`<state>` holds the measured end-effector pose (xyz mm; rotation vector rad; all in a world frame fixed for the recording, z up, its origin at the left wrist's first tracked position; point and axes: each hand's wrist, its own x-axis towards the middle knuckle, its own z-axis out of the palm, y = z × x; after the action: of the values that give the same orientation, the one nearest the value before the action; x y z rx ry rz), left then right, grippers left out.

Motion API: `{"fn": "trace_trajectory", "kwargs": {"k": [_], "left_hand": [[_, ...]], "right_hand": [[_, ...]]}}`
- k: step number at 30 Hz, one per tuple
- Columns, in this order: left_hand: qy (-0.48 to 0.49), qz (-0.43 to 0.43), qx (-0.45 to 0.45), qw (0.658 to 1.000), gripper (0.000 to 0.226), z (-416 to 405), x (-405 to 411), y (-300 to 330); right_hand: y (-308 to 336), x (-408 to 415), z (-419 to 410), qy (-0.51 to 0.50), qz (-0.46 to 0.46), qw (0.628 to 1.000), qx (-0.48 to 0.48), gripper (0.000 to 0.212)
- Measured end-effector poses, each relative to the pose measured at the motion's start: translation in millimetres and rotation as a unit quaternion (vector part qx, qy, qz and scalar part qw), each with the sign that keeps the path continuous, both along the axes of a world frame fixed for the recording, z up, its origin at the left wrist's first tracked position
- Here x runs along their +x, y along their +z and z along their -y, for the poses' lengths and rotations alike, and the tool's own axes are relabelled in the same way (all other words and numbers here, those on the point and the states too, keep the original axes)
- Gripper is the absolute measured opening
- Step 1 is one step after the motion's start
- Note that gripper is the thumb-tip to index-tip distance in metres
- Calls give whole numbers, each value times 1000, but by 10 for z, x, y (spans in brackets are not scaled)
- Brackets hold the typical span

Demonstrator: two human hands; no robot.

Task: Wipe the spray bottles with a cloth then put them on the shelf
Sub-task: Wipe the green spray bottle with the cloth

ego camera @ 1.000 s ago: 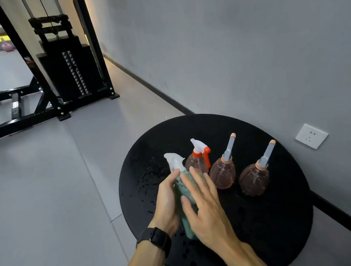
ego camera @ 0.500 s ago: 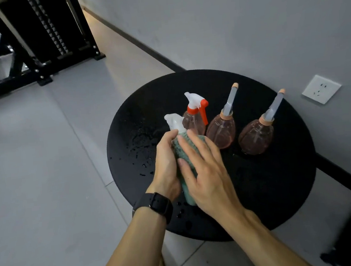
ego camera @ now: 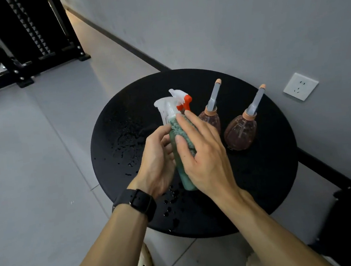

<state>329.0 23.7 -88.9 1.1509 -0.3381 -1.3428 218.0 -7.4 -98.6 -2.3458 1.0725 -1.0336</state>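
A round black bench (ego camera: 272,188) with water droplets on its top stands against a plain grey wall (ego camera: 224,21). Just right of it on the wall is a white power socket (ego camera: 300,86). Beneath lies a pale grey tiled floor (ego camera: 34,168). Far behind, to its left, stands a black weight-stack gym machine (ego camera: 32,35).

Round surface (ego camera: 260,178): black, matt-looking, beaded w/ water drops nr its left edge. Green bottle (ego camera: 184,175): translucent plastic, frosted white trigger. Cloth (ego camera: 184,130): teal, nubby, rough pile. Two brown bottles (ego camera: 240,133) nr the far edge: clear tinted plastic, ribbed, slightly glossy. Wrist band (ego camera: 137,202): matt black.
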Motion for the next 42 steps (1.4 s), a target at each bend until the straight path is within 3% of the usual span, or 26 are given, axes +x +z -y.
{"fn": "trace_trajectory", "kwargs": {"k": [6,11,23,30,42], "left_hand": [[-98,15,-13,995,50,23,-112,120],[-59,37,-52,996,47,59,-214,112],[18,15,-42,999,63,178,18,109],[-6,66,-42,997,66,143,-24,34],[-38,105,-63,992,63,128,-142,59]], "right_hand": [[67,12,96,-29,46,999,1,48],[70,26,90,-15,25,1000,-1,49],[-84,-77,-165,17,-10,999,-39,45],[-79,-25,-161,20,-17,998,-52,44],[177,69,120,27,-3,999,40,52]]}}
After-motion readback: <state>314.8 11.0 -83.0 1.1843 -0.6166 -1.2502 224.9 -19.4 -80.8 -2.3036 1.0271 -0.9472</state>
